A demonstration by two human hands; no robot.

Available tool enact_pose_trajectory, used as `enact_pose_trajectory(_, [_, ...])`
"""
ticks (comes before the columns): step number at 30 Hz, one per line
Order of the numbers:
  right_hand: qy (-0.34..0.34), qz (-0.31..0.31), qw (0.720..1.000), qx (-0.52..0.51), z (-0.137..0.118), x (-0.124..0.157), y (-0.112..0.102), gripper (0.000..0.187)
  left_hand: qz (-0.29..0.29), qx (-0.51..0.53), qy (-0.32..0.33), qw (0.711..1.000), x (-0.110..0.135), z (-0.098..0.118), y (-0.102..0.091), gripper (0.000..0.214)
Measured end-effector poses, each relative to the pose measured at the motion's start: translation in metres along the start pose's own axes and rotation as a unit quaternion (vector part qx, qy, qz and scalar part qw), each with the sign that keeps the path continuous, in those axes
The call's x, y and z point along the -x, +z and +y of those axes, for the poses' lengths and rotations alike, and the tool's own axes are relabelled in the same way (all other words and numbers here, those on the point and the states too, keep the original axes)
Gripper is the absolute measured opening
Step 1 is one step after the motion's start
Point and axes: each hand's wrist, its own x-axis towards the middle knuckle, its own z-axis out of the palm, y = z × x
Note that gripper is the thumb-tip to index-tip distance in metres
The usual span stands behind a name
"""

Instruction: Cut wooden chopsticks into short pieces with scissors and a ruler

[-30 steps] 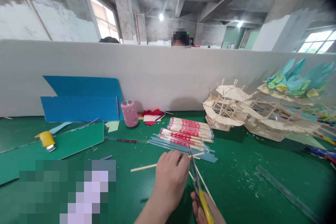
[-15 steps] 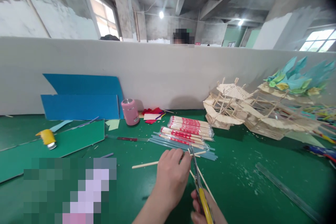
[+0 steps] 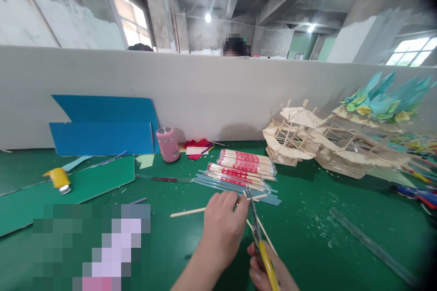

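Note:
My left hand [image 3: 223, 225] is closed on a thin wooden chopstick [image 3: 187, 213], which sticks out on both sides of the fingers. My right hand [image 3: 264, 268] is wrapped round a yellow-handled cutting tool [image 3: 266, 261] with a long, narrow grey metal front. That metal end crosses the chopstick close beside my left fingertips; whether it has cut into the wood I cannot tell. Another thin stick [image 3: 266, 234] slants behind the tool. Beyond my hands lie plastic-wrapped bundles of chopsticks [image 3: 246, 159] with red markings, and several blue-grey strips [image 3: 273, 199].
At the right stand stick-built models [image 3: 303, 118] and turquoise folded paper [image 3: 382, 100]. A clear ruler [image 3: 372, 245] lies front right. Leftward are a pink flask [image 3: 168, 145], blue boards [image 3: 102, 138], a green board [image 3: 105, 179] and a yellow tool [image 3: 58, 179]. A white partition [image 3: 191, 91] closes the back.
The view has shifted slightly. My hands keep nearly the same pose, with the chopstick and the yellow-handled tool still held.

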Motion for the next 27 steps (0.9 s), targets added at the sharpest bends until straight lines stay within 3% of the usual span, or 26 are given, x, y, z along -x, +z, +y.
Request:
enact_pose_trajectory(5, [0.068, 0.004, 0.997, -0.041, 0.003, -0.007, 0.005, 0.038, 0.022, -0.005, 0.002, 1.0, -0.003, 0.0, -0.012, 0.016])
enact_pose_trajectory(10, [-0.031, -0.045, 0.998, -0.011, 0.014, -0.009, 0.007, 0.047, 0.0, -0.03, 0.008, 1.0, 0.0, -0.002, -0.007, 0.013])
enact_pose_trajectory(13, [-0.048, -0.033, 0.998, -0.017, 0.015, -0.01, 0.008, 0.046, -0.01, -0.033, 0.009, 0.999, 0.001, -0.003, -0.001, 0.012])
enact_pose_trajectory(19, [0.049, -0.01, 0.999, -0.017, 0.004, -0.009, 0.006, 0.034, -0.006, -0.025, 0.012, 1.0, 0.001, -0.003, -0.002, 0.012])
enact_pose_trajectory(27, [0.073, 0.013, 0.995, -0.068, 0.011, -0.015, 0.001, 0.043, -0.007, 0.0, 0.026, 1.0, 0.002, -0.002, -0.004, 0.013])
